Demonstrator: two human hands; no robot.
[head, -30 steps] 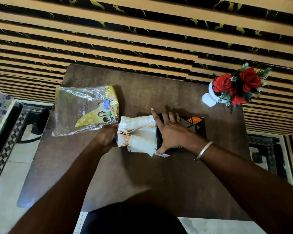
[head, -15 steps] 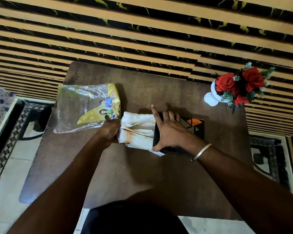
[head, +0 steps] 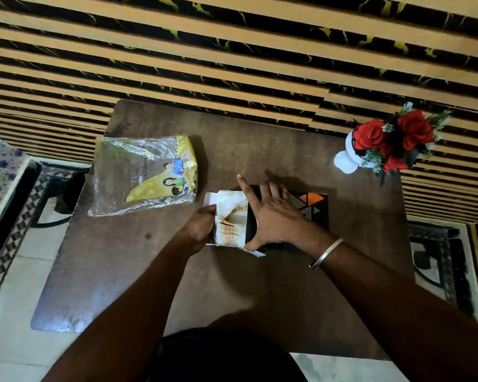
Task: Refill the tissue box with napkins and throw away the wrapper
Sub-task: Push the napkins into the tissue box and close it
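- Centre of frame: your left hand point(head: 198, 230) is closed around the outer end of the napkins point(head: 228, 216), pressing the stack toward the box.
- Just right of it: your right hand point(head: 273, 216) lies flat and spread over the open end of the tissue box point(head: 312, 206), gripping nothing, fingers splayed, thumb down at the box's lower corner. It steadies the box rather than holding it.
- The napkins are part-way in: one end is hidden under your right hand at the box mouth, the other end stands out to the left on the table point(head: 232, 285). Refill judged under way, not finished.
- A white slip shows under the stack at its lower edge; what it is cannot be told.
- Left of centre, further up: the wrapper point(head: 145, 175) lies flat and empty on the table, untouched by either hand. Disposal not yet done.
- Upper right of the frame: a vase of red flowers point(head: 389, 142), well apart from the work.
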